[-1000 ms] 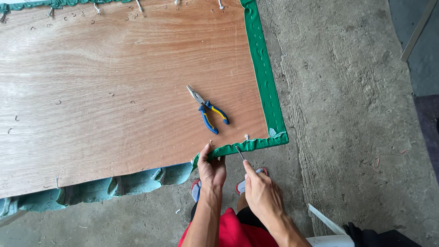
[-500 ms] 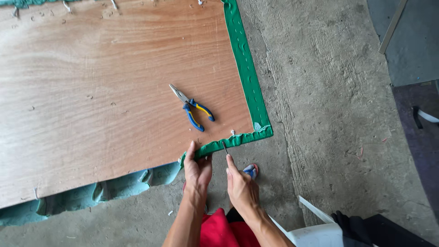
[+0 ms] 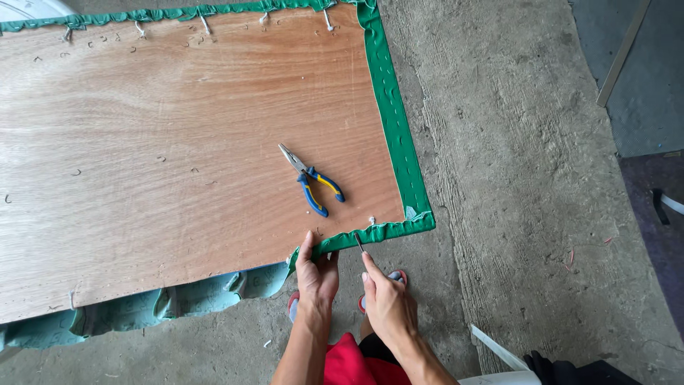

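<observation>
A large plywood board (image 3: 178, 142) lies flat on the concrete floor (image 3: 513, 178), with green fabric (image 3: 395, 135) folded over its far and right edges. At the near right corner the left hand (image 3: 317, 274) pinches the fabric edge between thumb and fingers, against the near edge of the board. The right hand (image 3: 388, 303), just beside it, is closed around a thin metal tool (image 3: 358, 242) whose tip touches the fabric strip. Blue and yellow pliers (image 3: 311, 180) lie on the board, near the hands but apart from them. To the left, loose fabric hangs free under the near edge
</observation>
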